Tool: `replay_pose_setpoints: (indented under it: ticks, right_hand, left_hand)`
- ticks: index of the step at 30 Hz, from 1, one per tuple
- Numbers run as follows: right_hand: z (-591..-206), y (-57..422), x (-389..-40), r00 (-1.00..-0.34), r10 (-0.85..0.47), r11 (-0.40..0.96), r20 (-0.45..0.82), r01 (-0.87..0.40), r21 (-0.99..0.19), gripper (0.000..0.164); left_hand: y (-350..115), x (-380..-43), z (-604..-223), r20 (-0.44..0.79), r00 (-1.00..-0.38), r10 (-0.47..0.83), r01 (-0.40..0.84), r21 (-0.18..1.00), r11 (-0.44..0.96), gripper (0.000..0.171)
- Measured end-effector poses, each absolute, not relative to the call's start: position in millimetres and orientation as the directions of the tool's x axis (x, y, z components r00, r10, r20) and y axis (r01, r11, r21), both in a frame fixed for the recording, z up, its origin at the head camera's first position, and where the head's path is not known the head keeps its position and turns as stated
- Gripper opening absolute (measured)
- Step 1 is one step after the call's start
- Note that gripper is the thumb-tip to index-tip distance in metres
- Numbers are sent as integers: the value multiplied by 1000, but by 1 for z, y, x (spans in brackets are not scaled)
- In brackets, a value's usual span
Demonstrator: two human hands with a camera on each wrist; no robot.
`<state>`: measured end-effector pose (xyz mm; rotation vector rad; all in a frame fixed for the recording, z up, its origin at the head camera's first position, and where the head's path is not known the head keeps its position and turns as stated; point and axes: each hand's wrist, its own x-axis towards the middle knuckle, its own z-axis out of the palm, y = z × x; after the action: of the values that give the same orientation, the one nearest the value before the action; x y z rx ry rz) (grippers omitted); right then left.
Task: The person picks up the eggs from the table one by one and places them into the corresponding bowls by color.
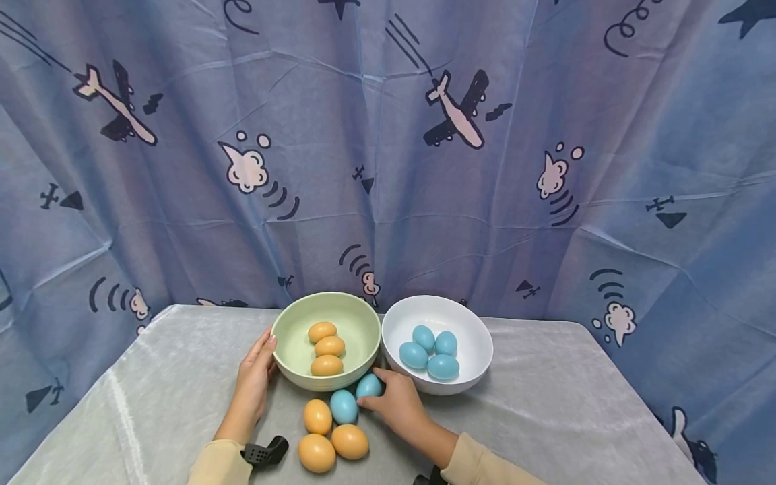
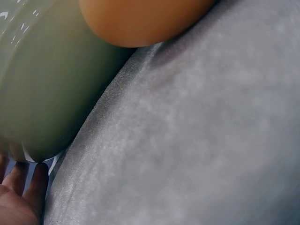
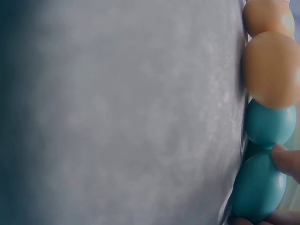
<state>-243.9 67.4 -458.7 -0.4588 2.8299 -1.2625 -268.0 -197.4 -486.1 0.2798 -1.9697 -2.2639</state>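
My right hand pinches a blue egg between thumb and fingers, just in front of the gap between two bowls. In the right wrist view that egg stands on the cloth, with the thumb on one side and fingertips on the other. Against the left side of the light green bowl, my left hand rests with fairly straight fingers. Three yellow eggs lie inside this bowl. Another blue egg sits beside the pinched one, close to three loose yellow eggs.
The white bowl stands right of the green one and holds several blue eggs. Grey cloth covers the table. A blue patterned curtain hangs behind it.
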Motion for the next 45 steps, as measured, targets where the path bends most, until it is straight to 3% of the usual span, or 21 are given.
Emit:
replay_pose_setpoints:
  ticks: [15,45]
  right_hand:
    - [-447,90,-226,-930,-354,612,97,-309,-728,62]
    - [-388,119,-208,-957,-272,350,99,-194,-916,60]
  left_hand:
    - [-197,-269,-483,-60,-975,-215,-32,991,-132,66]
    - [-198,-268,-485,-63,-975,-215,-33,990,-139,67]
